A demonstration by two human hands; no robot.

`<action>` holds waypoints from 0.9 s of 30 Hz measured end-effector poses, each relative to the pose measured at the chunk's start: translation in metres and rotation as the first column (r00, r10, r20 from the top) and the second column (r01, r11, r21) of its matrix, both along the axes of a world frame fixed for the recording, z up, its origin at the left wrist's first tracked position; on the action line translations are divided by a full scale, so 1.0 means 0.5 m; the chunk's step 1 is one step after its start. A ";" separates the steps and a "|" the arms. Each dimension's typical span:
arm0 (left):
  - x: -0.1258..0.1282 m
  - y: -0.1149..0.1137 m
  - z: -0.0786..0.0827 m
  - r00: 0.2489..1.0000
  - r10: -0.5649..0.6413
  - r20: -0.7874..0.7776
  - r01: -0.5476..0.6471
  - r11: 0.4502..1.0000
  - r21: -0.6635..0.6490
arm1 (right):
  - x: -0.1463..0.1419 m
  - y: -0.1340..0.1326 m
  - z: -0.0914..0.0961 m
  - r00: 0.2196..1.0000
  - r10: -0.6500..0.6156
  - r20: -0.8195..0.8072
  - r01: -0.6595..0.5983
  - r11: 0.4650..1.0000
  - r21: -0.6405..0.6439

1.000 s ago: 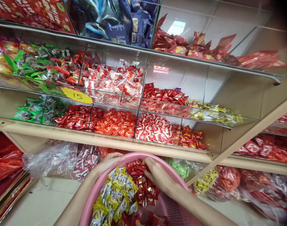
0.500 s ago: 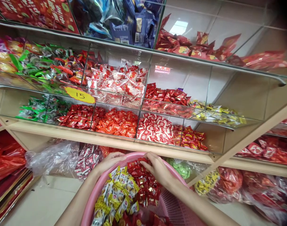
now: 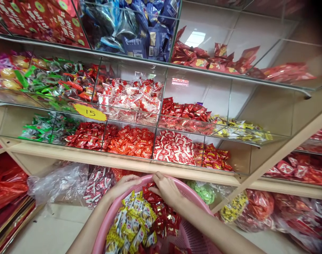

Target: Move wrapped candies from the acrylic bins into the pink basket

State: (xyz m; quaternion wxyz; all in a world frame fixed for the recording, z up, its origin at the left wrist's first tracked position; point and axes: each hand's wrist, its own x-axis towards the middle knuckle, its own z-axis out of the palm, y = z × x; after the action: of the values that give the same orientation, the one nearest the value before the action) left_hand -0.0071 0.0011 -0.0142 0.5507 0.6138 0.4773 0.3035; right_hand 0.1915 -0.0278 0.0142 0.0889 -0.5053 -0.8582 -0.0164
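Note:
A pink plastic basket (image 3: 102,225) is in front of me below the shelves, with perforated sides. Inside it, yellow-and-white wrapped candies (image 3: 133,224) fill the left part, and red wrapped candies (image 3: 164,215) lie along the far side and the bottom. My left hand (image 3: 123,187) is closed on the far-left rim, its fingertips partly hidden. At the far rim my right hand (image 3: 164,188) has its fingers over the edge and its thumb inside, close above the red candies.
Glass-fronted candy bins rise ahead, with a yellow price tag (image 3: 89,112) reading 15. A wooden shelf edge (image 3: 118,161) runs just beyond the basket. Bagged candies (image 3: 98,183) lie under it, and more plastic bags (image 3: 258,210) sit at the right.
My right hand has shifted slightly left along the far rim. The shelves sit a little lower in the picture, and the basket has moved slightly.

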 end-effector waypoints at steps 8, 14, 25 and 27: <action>-0.003 0.000 0.001 1.000 0.003 0.021 -0.002 0.999 -0.045 | 0.079 0.000 0.013 0.987 -0.019 -0.162 0.012 0.999 -0.044; 0.002 0.000 0.007 1.000 0.015 -0.006 -0.015 0.999 -0.037 | 0.099 -0.003 -0.003 1.000 -0.016 -0.012 0.015 1.000 -0.023; 0.000 -0.006 0.010 1.000 -0.008 0.015 0.008 0.999 -0.034 | 0.090 -0.019 -0.005 0.997 -0.001 0.073 -0.006 0.996 0.085; 0.000 -0.004 0.009 1.000 -0.011 0.001 0.011 1.000 -0.008 | 0.095 -0.027 -0.001 0.998 0.025 0.056 -0.028 0.999 0.043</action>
State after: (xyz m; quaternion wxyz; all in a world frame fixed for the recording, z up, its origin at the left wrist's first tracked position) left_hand -0.0070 -0.0009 -0.0097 0.5551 0.6139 0.4751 0.2988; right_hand 0.2390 -0.0414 0.0136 0.0765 -0.4912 -0.8663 -0.0482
